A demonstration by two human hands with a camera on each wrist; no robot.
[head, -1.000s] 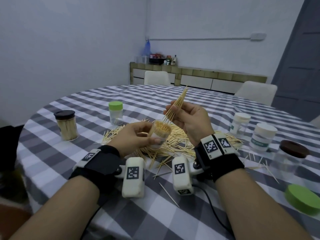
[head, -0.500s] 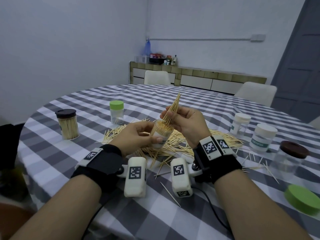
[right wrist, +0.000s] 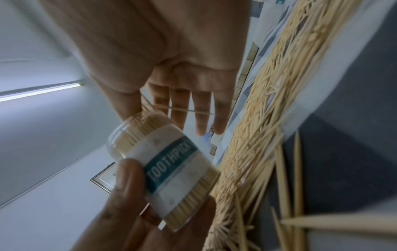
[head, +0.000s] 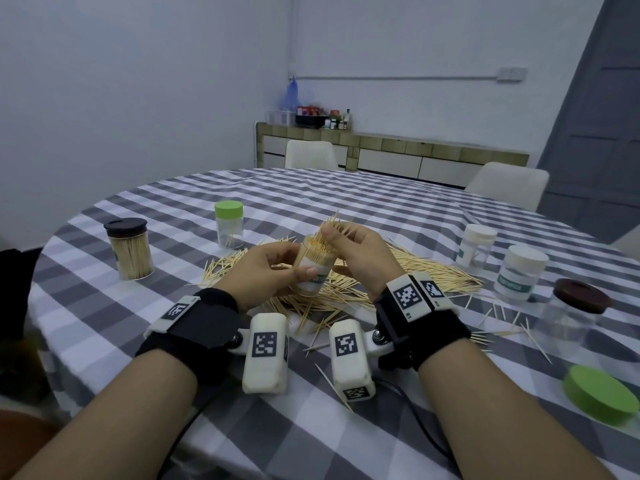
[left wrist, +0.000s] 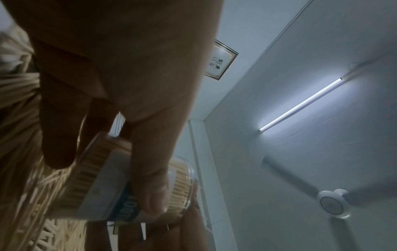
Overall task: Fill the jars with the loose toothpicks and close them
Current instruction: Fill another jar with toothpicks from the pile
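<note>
My left hand (head: 294, 268) grips a clear, lidless jar (head: 313, 268) with a "TOOTHPICK" label, tilted above the table and packed with toothpicks. The jar (left wrist: 133, 183) shows in the left wrist view with my thumb across its label. My right hand (head: 332, 233) pinches a small bundle of toothpicks (head: 337, 225) at the jar's mouth, their tips sticking up past my fingers. In the right wrist view the jar (right wrist: 169, 163) lies below my right fingers (right wrist: 182, 108). A big pile of loose toothpicks (head: 426, 268) lies on the checked tablecloth under both hands.
At the left stand a dark-lidded jar (head: 130, 251) full of toothpicks and a green-lidded jar (head: 228, 225). To the right are two white-lidded jars (head: 479, 249) (head: 523, 271), a brown-lidded clear jar (head: 575, 310) and a loose green lid (head: 601, 393). Stray toothpicks lie around them.
My right hand has come down and left with its bundle, from above the jar to its mouth; much less of the bundle sticks up. The left hand has kept the jar almost still.
</note>
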